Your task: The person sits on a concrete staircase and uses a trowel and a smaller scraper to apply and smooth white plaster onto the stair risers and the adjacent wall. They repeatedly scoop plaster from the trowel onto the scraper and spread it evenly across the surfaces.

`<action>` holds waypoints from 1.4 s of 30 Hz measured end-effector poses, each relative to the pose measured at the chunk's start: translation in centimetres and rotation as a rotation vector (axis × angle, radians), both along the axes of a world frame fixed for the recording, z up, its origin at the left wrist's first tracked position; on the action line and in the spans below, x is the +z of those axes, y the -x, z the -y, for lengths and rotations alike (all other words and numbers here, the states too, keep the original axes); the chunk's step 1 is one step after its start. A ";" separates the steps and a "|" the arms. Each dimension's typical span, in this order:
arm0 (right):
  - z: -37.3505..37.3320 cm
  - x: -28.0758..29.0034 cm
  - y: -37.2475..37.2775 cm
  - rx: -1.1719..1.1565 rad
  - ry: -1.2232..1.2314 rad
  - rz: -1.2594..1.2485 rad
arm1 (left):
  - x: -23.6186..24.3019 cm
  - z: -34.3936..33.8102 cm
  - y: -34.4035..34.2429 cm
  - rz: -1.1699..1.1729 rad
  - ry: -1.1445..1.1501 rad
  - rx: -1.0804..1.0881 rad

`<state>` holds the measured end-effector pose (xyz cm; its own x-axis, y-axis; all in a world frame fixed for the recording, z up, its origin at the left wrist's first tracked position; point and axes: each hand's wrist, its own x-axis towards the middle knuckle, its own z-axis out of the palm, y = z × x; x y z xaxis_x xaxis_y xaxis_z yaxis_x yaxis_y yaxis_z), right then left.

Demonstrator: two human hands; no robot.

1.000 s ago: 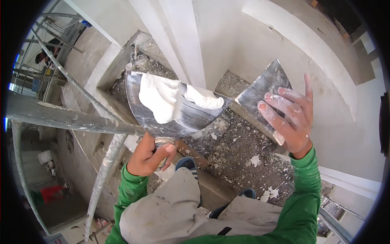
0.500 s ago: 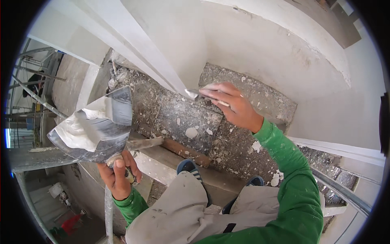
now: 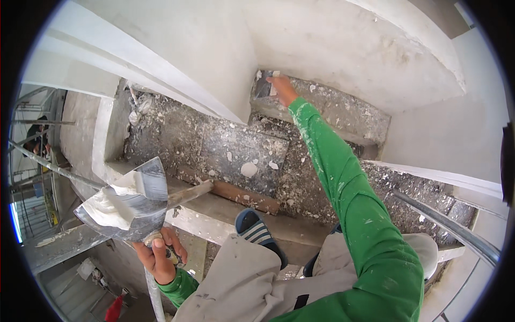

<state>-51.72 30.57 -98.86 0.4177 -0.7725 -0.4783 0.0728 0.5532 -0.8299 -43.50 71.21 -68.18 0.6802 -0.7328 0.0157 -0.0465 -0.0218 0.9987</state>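
Evidently gripping a broad trowel (image 3: 145, 209) by its handle (image 3: 154, 236) in the left hand (image 3: 161, 256), pinching a flat blade (image 3: 263, 84) beside the wall (image 3: 228, 64) in the right hand (image 3: 282, 89); liable to shed white paste (image 3: 110, 207) if tipped.

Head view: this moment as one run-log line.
left hand: holding wide scraper bearing white paste | right hand: outstretched, holding flat metal blade near pale wall
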 end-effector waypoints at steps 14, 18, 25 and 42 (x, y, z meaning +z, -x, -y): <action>2.1 -1.1 -2.9 -0.063 -0.056 0.138 | -0.1 -1.5 -1.0 -0.044 0.011 0.058; 1.3 1.2 -3.9 -0.009 -0.020 0.109 | -0.2 -2.4 -1.2 -0.035 -0.004 0.067; 1.9 14.4 -2.3 0.080 0.140 0.117 | -0.4 -2.0 -1.6 -0.115 -0.023 0.032; 3.8 34.0 -0.7 0.223 0.604 0.323 | -0.4 0.7 -0.3 -0.224 0.025 -0.075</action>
